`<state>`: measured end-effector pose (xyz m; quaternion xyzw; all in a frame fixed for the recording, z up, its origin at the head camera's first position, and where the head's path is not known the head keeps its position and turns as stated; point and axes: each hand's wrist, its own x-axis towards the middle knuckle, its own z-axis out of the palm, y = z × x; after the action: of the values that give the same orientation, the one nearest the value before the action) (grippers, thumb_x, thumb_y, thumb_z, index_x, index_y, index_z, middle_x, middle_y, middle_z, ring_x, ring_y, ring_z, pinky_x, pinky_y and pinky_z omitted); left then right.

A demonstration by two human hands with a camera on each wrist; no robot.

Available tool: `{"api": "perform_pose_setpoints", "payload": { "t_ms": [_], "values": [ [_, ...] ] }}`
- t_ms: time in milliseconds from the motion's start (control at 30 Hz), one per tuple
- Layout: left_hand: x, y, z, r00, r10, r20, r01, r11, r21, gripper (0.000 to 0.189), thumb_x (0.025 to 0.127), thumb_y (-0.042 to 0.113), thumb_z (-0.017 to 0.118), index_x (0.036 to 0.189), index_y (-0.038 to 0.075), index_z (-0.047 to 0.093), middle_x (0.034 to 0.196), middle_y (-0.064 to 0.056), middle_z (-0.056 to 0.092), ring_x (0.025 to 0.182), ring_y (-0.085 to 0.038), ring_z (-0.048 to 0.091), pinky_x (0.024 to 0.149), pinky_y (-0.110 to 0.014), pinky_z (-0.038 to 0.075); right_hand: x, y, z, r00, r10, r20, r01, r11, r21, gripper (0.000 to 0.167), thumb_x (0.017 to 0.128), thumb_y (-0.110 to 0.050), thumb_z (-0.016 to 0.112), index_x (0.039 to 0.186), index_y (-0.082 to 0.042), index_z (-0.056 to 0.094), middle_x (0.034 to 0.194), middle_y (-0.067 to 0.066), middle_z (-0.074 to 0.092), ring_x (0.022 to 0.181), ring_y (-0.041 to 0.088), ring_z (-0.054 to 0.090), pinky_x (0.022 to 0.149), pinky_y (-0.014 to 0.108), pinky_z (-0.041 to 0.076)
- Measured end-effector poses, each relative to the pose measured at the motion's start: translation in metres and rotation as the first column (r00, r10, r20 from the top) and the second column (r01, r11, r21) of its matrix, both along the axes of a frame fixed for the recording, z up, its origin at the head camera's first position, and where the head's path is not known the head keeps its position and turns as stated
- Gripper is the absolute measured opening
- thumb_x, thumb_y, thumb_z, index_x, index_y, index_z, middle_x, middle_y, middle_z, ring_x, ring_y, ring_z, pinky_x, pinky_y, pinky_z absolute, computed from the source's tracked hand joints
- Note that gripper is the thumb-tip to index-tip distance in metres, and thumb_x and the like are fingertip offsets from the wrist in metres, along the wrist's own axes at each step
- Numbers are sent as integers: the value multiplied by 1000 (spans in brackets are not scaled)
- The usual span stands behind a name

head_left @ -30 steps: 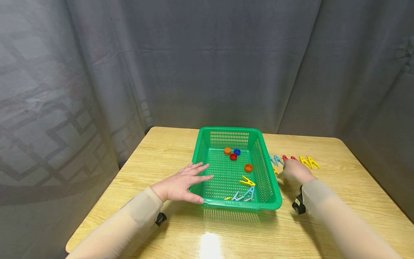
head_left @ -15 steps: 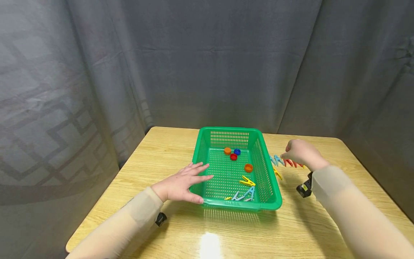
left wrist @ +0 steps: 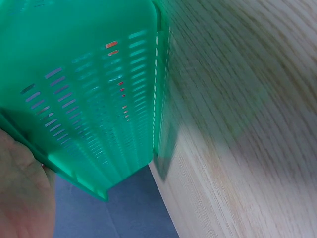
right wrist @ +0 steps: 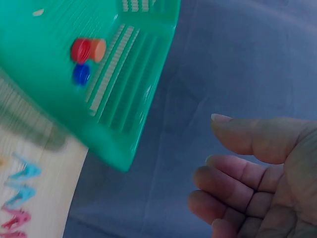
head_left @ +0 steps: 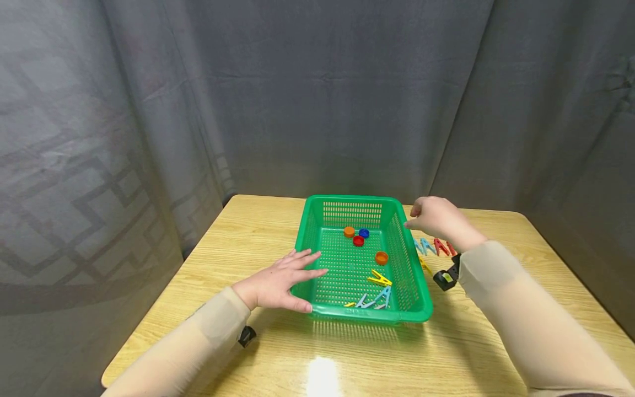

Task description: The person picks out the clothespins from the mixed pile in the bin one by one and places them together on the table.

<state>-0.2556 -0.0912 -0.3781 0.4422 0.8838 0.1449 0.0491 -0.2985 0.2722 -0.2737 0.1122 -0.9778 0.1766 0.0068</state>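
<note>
A green plastic basket stands on the wooden table. My left hand rests on its near-left rim with the fingers straight and spread. Beyond the right rim, my right hand hovers above the table; in the right wrist view the palm and loosely bent fingers hold nothing. Inside the basket lie an orange cap, a blue cap, a red cap and a second orange cap. Nearer me in it are a yellow clothespin and light blue clothespins.
To the basket's right, light blue clothespins and red clothespins lie in a row on the table. A yellow clothespin lies close to the basket wall. Grey curtains hang behind and at both sides.
My right hand has lifted from the clothespins and moved up and left, close to the basket's right rim. The left hand and the basket have stayed in place.
</note>
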Motion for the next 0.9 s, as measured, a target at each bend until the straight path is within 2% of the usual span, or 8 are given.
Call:
{"api": "perform_pose_setpoints", "payload": {
  "t_ms": [133,267,367,400,500,600,833,900],
  "values": [
    [0,-1,0,1000,-2,1,2,1000,2,78,84,61,59,149,23,38,161,-1,11,147,-25,4,117,-50,6,-1,-21,0,998,67,-14,-67,998,-1,29,85,-20,71,101,2,63,101,17,65,84,29,57,78,47,49],
    [0,-1,-1,1000,0,-1,0,1000,2,79,84,62,58,149,23,38,161,-1,11,147,-24,4,117,-50,6,-4,-44,-2,990,141,8,-142,990,18,25,83,-20,73,96,0,65,98,12,66,82,26,56,79,45,49],
    [0,-2,-2,1000,3,0,-3,1000,-1,79,84,63,57,150,24,37,161,0,10,147,-24,3,117,-49,5,-7,-59,-6,982,183,45,-185,982,34,21,82,-19,75,91,-3,65,93,8,65,78,22,54,76,40,49],
    [0,-2,-2,1000,5,1,-5,1000,-3,79,84,64,57,150,24,37,161,1,10,147,-24,3,117,-49,5,-8,-64,-7,979,193,67,-196,980,37,20,82,-19,74,86,-3,63,85,5,62,72,20,51,71,37,48],
    [-1,-2,-3,1000,11,5,-11,1000,-4,80,84,65,56,150,24,37,161,3,8,148,-23,2,117,-48,4,-11,-76,-14,970,205,129,-212,977,39,25,81,-19,76,72,-7,55,68,0,48,61,16,40,59,30,39],
    [-1,-2,-4,1000,15,6,-15,1000,-3,79,84,65,57,150,25,37,161,3,8,148,-22,2,117,-48,4,-15,-85,-23,961,207,185,-221,973,59,32,81,-18,77,66,-10,50,63,-1,37,56,15,33,54,29,31],
    [0,-1,-3,1000,14,6,-14,1000,-4,79,84,64,57,150,25,37,161,4,8,147,-19,1,117,-46,4,-21,-98,-50,943,183,277,-243,949,202,37,79,-21,80,63,-13,48,62,-2,38,55,14,35,54,27,35],
    [0,-1,-2,1000,7,5,-7,1000,1,79,84,63,58,149,24,38,161,2,9,147,-21,2,117,-47,5,-23,-99,-57,941,172,290,-242,943,228,33,78,-22,81,65,-12,52,63,-2,45,57,14,40,55,28,39]
  ]
}}
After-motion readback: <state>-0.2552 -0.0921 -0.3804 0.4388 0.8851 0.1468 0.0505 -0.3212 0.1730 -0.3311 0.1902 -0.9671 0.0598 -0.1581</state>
